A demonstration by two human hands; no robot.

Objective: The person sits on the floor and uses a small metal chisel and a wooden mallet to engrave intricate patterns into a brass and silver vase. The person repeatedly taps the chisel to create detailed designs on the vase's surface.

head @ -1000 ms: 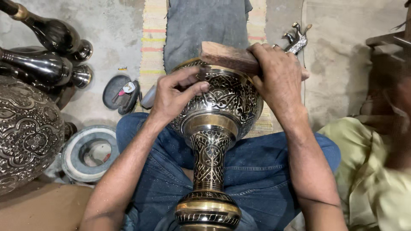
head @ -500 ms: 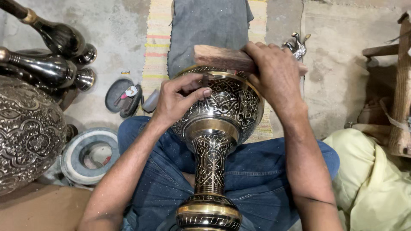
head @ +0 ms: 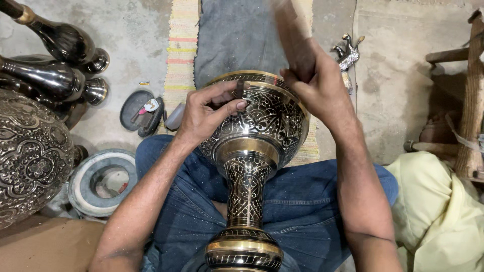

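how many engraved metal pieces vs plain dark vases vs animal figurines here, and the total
Engraved metal pieces: 2, the goblet vase in the lap and the big urn at left
Plain dark vases: 2
Animal figurines: 1
Total: 5

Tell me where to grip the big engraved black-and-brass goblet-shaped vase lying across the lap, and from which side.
Grip the engraved black-and-brass vase at its narrow stem, probably from the left or right side. The stem is slim enough to close a hand around, is bare, and lies between the wide bowl and the flared foot, which would likely stop a slip. The left hand and right hand crowd the rim.
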